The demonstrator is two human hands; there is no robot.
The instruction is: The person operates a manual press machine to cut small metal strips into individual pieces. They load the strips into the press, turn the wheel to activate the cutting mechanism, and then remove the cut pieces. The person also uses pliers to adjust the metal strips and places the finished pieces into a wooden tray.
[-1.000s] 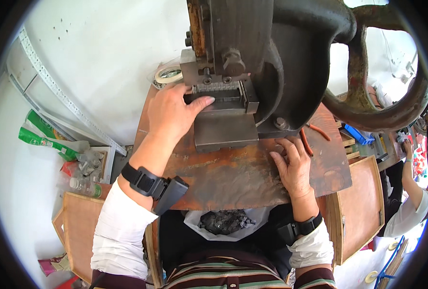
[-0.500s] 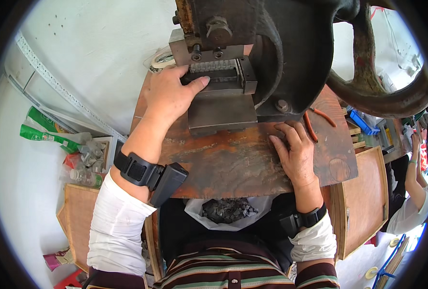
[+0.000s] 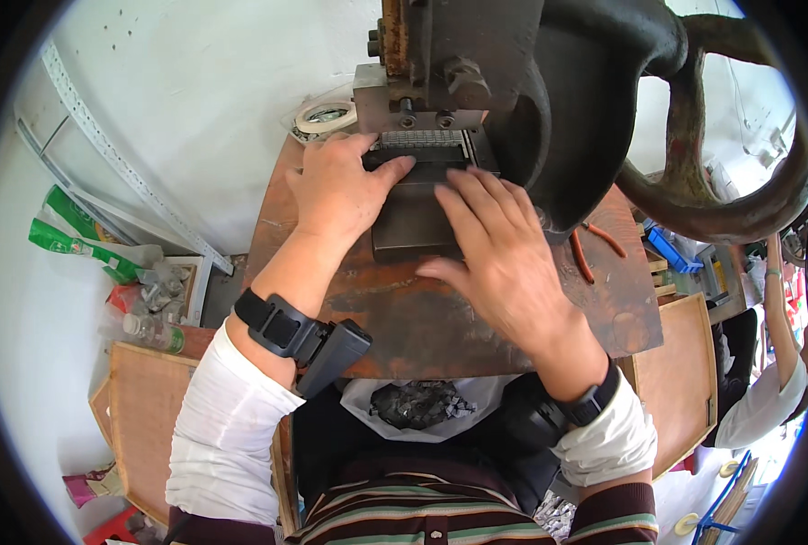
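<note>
A dark metal press (image 3: 504, 54) stands over the work table, with a die (image 3: 422, 173) clamped low in it. Along the back of the die runs a row of small silvery ridged pieces (image 3: 422, 139). My left hand (image 3: 338, 186) grips the left end of a dark metal bar (image 3: 431, 156) in front of that row, thumb on the near side. Its other fingertips are hidden behind the die. My right hand (image 3: 504, 254) is open, palm down, over the right side of the flat front plate (image 3: 413, 222), fingertips close to the die's front edge. I see nothing in it.
Orange-handled pliers (image 3: 594, 250) lie on the wooden table (image 3: 376, 336), right of my right hand. A white bag of dark metal scraps (image 3: 422, 404) hangs at my lap. A roll of tape (image 3: 325, 116) sits behind my left hand. The press's flywheel (image 3: 703, 209) fills the upper right; another person's arm (image 3: 781, 318) shows beyond.
My right hand has moved up and left from the table edge to the front of the die. My left hand keeps its hold at the die. The whole view has shifted slightly.
</note>
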